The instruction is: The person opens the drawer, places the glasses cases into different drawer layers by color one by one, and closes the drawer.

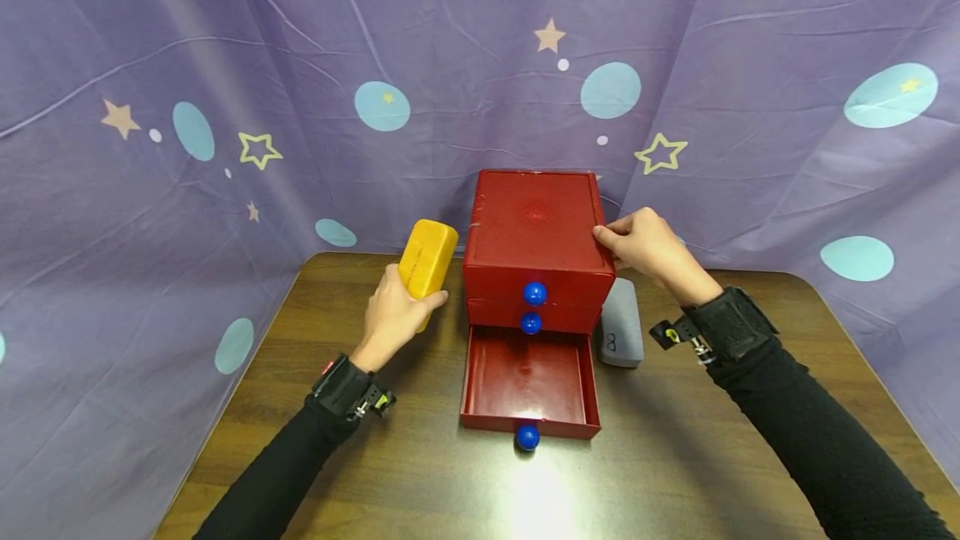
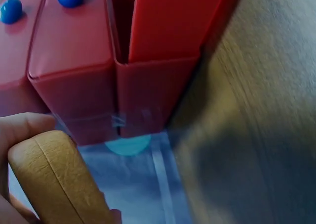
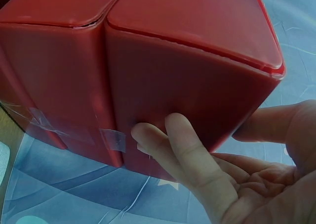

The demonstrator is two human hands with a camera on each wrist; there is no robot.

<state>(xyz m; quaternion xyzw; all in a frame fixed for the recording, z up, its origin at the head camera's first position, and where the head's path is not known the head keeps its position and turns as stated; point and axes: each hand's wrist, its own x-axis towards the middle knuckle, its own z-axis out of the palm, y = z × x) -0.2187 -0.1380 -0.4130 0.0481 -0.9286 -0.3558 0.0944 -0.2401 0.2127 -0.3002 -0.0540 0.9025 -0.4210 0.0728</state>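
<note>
- one red drawer box (image 1: 534, 227) stands on the table (image 1: 675, 457); three blue knobs (image 1: 534, 292), bottom drawer (image 1: 528, 382) pulled out.
- one yellow case (image 1: 427, 261), left of the box: left hand (image 1: 392, 317) grips it, fingers curled round.
- right hand (image 1: 645, 244): fingers pressed on box's right side.
- one grey case (image 1: 621, 325) lies right of the box.

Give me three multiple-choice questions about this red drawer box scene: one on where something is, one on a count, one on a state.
1. Where does the grey oblong case lie?
A. right of the red three-drawer box
B. in the bottom drawer
C. on the box top

2. How many round blue knobs show?
A. one
B. three
C. five

3. How stands the bottom drawer?
A. shut
B. removed
C. pulled out, nothing inside

Answers: 1 A, it lies on the wooden table beside the box's right wall. 2 B, one per drawer front. 3 C, its red floor shows bare, while the left hand grips the yellow oblong case.
</note>
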